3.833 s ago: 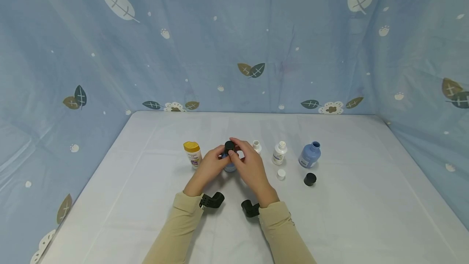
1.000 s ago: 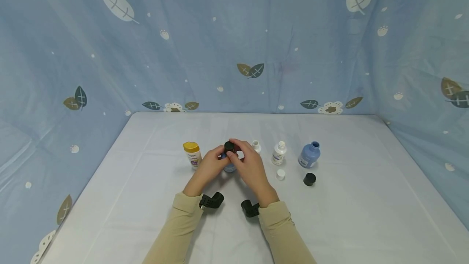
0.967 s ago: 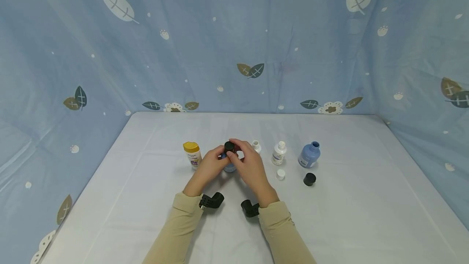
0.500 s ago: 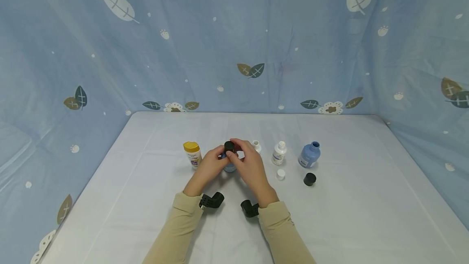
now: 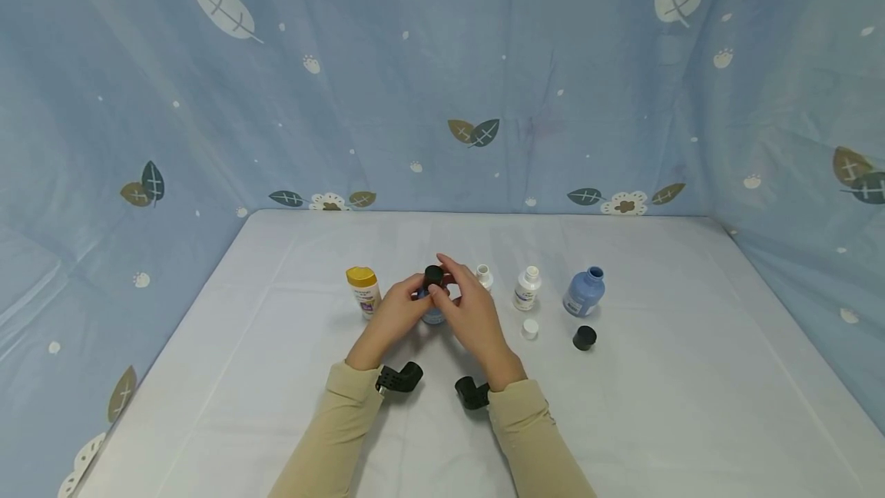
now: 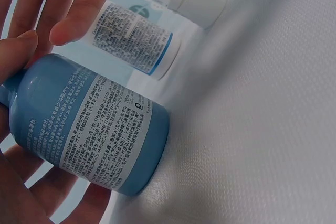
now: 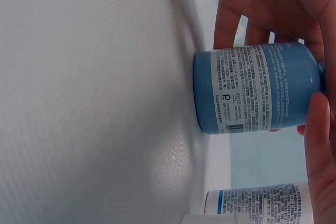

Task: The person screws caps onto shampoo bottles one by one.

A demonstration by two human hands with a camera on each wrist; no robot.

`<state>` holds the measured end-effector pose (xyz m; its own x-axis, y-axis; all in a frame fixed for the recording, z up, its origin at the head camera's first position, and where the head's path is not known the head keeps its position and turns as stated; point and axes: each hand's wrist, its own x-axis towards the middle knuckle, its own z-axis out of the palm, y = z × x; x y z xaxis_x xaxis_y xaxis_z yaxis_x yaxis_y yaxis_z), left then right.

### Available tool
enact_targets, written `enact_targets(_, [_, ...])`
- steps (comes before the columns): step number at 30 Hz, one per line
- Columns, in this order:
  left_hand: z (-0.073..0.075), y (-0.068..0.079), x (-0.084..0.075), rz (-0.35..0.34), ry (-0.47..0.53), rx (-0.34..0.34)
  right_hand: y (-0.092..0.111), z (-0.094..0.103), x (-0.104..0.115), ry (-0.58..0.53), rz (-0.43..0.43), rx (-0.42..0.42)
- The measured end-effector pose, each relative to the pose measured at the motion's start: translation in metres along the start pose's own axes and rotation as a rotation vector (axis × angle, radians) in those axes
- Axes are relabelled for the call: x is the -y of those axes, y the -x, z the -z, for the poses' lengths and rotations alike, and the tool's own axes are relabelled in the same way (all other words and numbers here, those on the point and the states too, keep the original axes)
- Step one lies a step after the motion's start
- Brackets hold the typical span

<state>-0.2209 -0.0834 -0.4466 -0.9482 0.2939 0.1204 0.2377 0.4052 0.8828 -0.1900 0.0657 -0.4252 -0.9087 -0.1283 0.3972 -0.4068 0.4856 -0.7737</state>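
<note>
Upright in front of me stands a blue bottle (image 5: 433,317) with a printed label, its base at the cloth in the wrist views. A black cap (image 5: 433,275) sits at its neck. My left hand (image 5: 396,315) holds the bottle, its fingers wrapped behind the body (image 6: 89,124). The right hand (image 5: 475,315) has thumb and index finger at the cap, the thumb near its lower edge and the index fingertip slightly raised beyond it. Whether the cap is seated on the thread is hidden by the fingers.
Left stands a white bottle with a yellow cap (image 5: 362,277). To the right are two open white bottles (image 5: 484,277) and an open blue bottle (image 5: 584,293). A white cap (image 5: 530,329) and a black cap (image 5: 585,338) lie before them on the white table (image 5: 677,375).
The right index finger has shifted slightly up and away from the cap. The left hand, the bottle and the other things on the table stay where they were.
</note>
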Motion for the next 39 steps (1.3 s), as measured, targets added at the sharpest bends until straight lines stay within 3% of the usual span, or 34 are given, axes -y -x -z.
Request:
enact_targets(8, [0.0005,0.0017,0.0003,0.02,0.002,0.003,0.0005,0.0004,-0.0007,-0.008,-0.004,0.033])
enact_targets(39, [-0.0007,-0.0001,-0.0013,0.028,-0.005,-0.011,-0.0005,-0.0035,-0.0036,0.008,0.022,-0.047])
